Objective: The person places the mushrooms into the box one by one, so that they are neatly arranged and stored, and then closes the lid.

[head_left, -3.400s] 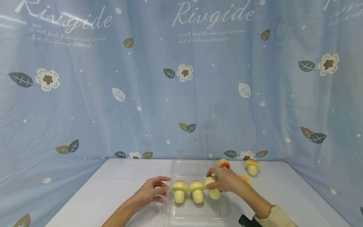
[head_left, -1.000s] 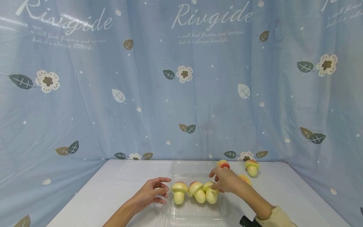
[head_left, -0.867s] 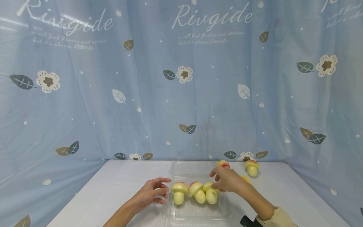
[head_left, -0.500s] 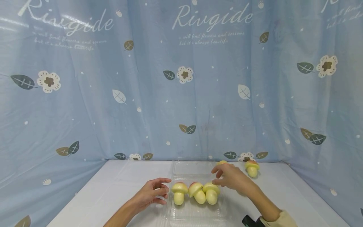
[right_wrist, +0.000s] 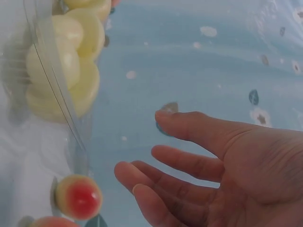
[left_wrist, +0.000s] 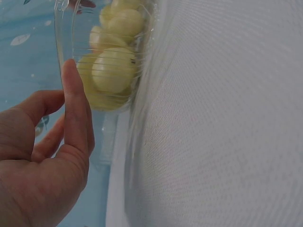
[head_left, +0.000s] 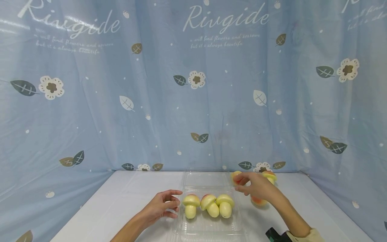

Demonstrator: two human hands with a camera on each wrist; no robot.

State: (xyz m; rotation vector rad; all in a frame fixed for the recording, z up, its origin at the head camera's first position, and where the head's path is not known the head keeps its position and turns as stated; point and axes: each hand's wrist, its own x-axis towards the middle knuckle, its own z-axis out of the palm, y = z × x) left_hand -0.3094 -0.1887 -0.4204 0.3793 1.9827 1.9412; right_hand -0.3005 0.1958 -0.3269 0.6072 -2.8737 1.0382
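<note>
Three pale yellow-green toy mushrooms with reddish cap tops lie in a row in a clear plastic clamshell box (head_left: pixel 208 227): the left mushroom (head_left: pixel 190 205), the middle mushroom (head_left: pixel 209 204), which is tilted, and the right mushroom (head_left: pixel 225 205). My left hand (head_left: pixel 159 204) is at the box's left side, fingers loosely extended; in the left wrist view a fingertip (left_wrist: pixel 70 71) lies against the clear wall. Nothing is in my right hand (head_left: pixel 257 186), which hovers with spread fingers past the box's right edge, near the loose mushrooms. In the right wrist view its palm and fingers show bare.
On the white table (head_left: pixel 127 188), a loose mushroom (head_left: pixel 235 175) lies behind my right hand, another (head_left: pixel 269 175) stands farther right, and a reddish one (head_left: pixel 259 202) is partly hidden below the hand. The box's lid (head_left: pixel 207 178) lies folded back. A blue curtain (head_left: pixel 163 114) hangs behind.
My right hand has let go of the right mushroom in the box and moved right, toward the loose ones. The middle mushroom has tipped from upright to slanted. My left hand has stayed put.
</note>
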